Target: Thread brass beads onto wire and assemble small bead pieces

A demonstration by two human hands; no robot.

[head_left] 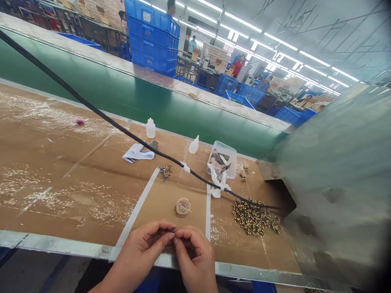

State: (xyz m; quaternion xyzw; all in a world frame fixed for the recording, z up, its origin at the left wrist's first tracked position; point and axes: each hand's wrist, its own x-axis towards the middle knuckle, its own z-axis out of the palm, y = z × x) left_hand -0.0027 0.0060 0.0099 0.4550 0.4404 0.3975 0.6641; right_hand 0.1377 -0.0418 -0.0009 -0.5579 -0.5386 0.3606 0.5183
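Note:
My left hand and my right hand meet at the table's front edge, fingertips pinched together. Between them shows a small dark piece, mostly hidden by the fingers; its exact kind is unclear. Just beyond them stands a small round clear cup with a thin stick leaning in it. A small cluster of blue-and-yellow parts lies farther back on the left. To the right is a large pile of small black-and-yellow parts.
A black cable crosses over the cardboard-covered table. Behind it are two white squeeze bottles, a striped cloth strip and a clear plastic bin. A green conveyor belt runs behind; a metal housing stands right.

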